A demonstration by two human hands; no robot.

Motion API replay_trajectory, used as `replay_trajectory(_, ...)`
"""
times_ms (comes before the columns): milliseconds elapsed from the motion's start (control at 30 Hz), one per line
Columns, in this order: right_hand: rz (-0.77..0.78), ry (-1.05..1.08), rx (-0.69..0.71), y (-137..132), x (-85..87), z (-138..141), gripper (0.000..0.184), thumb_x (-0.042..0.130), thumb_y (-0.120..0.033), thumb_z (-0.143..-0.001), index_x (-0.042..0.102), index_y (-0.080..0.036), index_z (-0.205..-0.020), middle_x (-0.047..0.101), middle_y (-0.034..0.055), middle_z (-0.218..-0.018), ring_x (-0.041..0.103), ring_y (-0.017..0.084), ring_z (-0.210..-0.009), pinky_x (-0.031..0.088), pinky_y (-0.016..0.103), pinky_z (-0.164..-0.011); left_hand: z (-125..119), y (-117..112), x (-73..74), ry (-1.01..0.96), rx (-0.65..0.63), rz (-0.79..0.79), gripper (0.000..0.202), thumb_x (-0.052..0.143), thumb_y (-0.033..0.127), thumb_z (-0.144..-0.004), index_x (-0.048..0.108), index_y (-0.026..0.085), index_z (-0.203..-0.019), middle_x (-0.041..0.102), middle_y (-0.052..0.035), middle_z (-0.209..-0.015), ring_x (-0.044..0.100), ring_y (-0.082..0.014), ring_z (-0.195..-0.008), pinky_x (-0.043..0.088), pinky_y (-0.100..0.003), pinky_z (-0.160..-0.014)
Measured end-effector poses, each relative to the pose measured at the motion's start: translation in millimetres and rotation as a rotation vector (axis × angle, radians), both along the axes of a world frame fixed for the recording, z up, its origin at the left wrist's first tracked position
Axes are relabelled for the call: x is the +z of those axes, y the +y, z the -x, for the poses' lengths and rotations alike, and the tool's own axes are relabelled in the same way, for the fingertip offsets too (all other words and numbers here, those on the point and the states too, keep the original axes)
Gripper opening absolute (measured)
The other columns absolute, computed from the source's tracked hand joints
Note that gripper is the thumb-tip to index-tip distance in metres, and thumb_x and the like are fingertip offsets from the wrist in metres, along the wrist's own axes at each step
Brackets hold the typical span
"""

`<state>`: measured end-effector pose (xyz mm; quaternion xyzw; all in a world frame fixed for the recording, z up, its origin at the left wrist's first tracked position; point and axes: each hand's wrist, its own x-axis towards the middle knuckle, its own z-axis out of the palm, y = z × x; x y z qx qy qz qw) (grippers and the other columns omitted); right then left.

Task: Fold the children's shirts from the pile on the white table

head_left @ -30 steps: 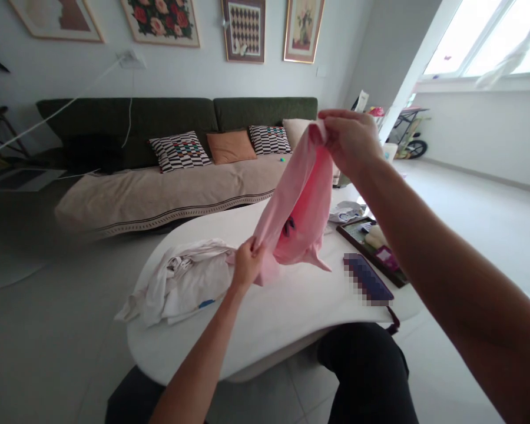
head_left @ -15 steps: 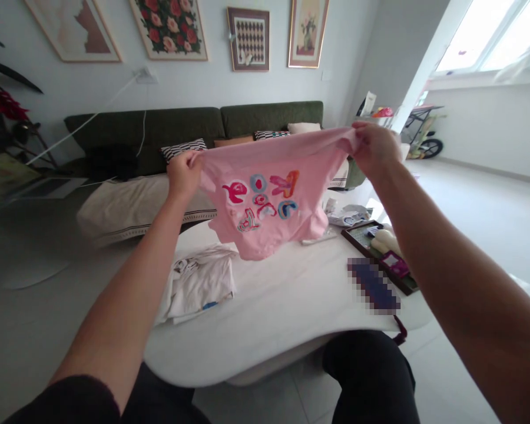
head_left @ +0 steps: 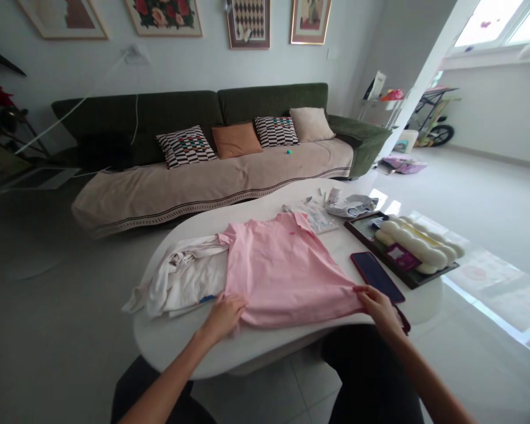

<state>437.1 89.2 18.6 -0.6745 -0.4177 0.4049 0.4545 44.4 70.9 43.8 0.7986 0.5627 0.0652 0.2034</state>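
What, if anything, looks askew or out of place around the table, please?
The white clothing pile looks untidy: it lies crumpled, with one end past the left edge of the white table, while the pink T-shirt beside it is spread nearly flat. I see no spill or damage.

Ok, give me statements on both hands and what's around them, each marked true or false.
The pink short-sleeved fabric shirt lies spread on the white rounded table. True.
The right hand holds a near corner of the shirt. True.
The left hand hangs clear of the shirt. False: the left hand touches the shirt.
The dark rectangular phone lies inside the dark rectangular tray. False: the phone lies on the table, beside the tray.
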Motion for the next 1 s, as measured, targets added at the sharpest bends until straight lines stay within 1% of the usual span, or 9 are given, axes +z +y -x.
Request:
replay_trajectory(167, 0.153, -0.041, -0.020, -13, -45.4, -6, 0.043, 0.064, -0.040, -0.050, 0.054, -0.019, -0.086, 0.055, -0.0034, -0.053, 0.054, 0.018, -0.047, 0.041, 0.029, -0.046, -19, -37, -28.5, 0.121, -0.027, 0.032, 0.045, 0.054, 0.037, -0.076, 0.053, 0.024, -0.119, 0.043, -0.0103, -0.133, 0.035, -0.0256, -0.124, 0.021, -0.047, -0.103)
replay_trajectory(300, 0.028, -0.260, 0.032, -5, -36.3, 21, 0.023, 0.054, -0.036, -0.059, 0.058, -0.016, -0.070, 0.053, -0.0006, -0.054, 0.052, 0.018, -0.052, 0.041, 0.029, -0.050, -54, -49, -33.6, -0.029, 0.019, 0.084, 0.060, 0.060, 0.044, -0.070, 0.048, 0.022, -0.124, 0.033, -0.0115, -0.139, 0.025, -0.0289, -0.129, 0.021, -0.046, -0.104)
replay_trajectory(400, -0.231, -0.352, -0.002, 0, -9.0, 78, 0.021, 0.044, -0.026, -0.068, 0.057, -0.017, -0.082, 0.059, 0.0052, -0.076, 0.055, 0.019, -0.069, 0.045, 0.030, -0.061, -88, -27, -24.8, -0.435, 0.136, 0.213, 0.057, 0.050, 0.053, -0.074, 0.051, 0.019, -0.120, 0.047, -0.0124, -0.128, 0.040, -0.0263, -0.120, 0.034, -0.040, -0.097)
replay_trajectory(500, -0.487, -0.394, 0.412, -5, 15.0, 140, 0.025, 0.040, -0.013, -0.069, 0.058, -0.021, -0.086, 0.059, 0.0062, -0.087, 0.055, 0.020, -0.081, 0.046, 0.032, -0.071, -111, 15, -9.1, -0.849, 0.329, 0.396, 0.053, 0.039, 0.056, -0.079, 0.058, 0.013, -0.104, 0.064, -0.0104, -0.094, 0.059, -0.0204, -0.087, 0.047, -0.029, -0.070)
replay_trajectory(567, -0.592, -0.432, 0.528, -12, 19.1, 167, 0.031, 0.041, -0.009, -0.068, 0.057, -0.024, -0.090, 0.059, 0.0063, -0.091, 0.054, 0.022, -0.089, 0.045, 0.036, -0.078, -116, 40, 0.5, -0.953, 0.418, 0.405, 0.045, 0.050, 0.052, -0.074, 0.062, 0.010, -0.084, 0.063, -0.0055, -0.072, 0.058, -0.0155, -0.067, 0.043, -0.023, -0.055)
replay_trajectory(667, -0.609, -0.450, 0.197, -24, 6.2, 182, 0.041, 0.046, -0.013, -0.068, 0.050, -0.024, -0.108, 0.053, 0.0109, -0.109, 0.046, 0.028, -0.106, 0.040, 0.046, -0.086, -115, 62, 16.7, -1.026, 0.501, 0.365, 0.032, 0.064, 0.041, -0.064, 0.060, 0.009, -0.068, 0.055, 0.0005, -0.056, 0.051, -0.0100, -0.054, 0.036, -0.019, -0.048)
replay_trajectory(767, -0.461, -0.394, -0.072, -31, -14.4, 183, 0.043, 0.049, -0.022, -0.069, 0.045, -0.021, -0.113, 0.053, 0.0136, -0.108, 0.052, 0.030, -0.098, 0.044, 0.045, -0.078, -111, 73, 48.7, -1.205, 0.509, 0.460, 0.030, 0.066, 0.039, -0.062, 0.060, 0.010, -0.068, 0.052, 0.0026, -0.053, 0.048, -0.0073, -0.048, 0.036, -0.018, -0.047)
replay_trajectory(867, -0.270, -0.338, -0.010, -28, -23.2, 180, 0.023, 0.043, -0.027, -0.074, 0.054, -0.022, -0.092, 0.061, 0.0060, -0.081, 0.057, 0.022, -0.068, 0.045, 0.034, -0.060, -101, 91, 103.1, -1.335, 0.495, 0.433, 0.027, 0.069, 0.034, -0.061, 0.059, 0.010, -0.068, 0.051, 0.0035, -0.051, 0.046, -0.0057, -0.044, 0.037, -0.017, -0.045)
replay_trajectory(1000, -0.224, -0.378, 0.035, -8, 6.6, 157, 0.018, 0.040, -0.028, -0.075, 0.056, -0.022, -0.077, 0.062, 0.0013, -0.067, 0.057, 0.019, -0.061, 0.042, 0.028, -0.057, -71, 128, 191.5, -1.403, 0.494, 0.125, 0.012, 0.062, 0.020, -0.069, 0.060, 0.009, -0.075, 0.053, 0.0038, -0.055, 0.047, -0.0039, -0.045, 0.038, -0.014, -0.044)
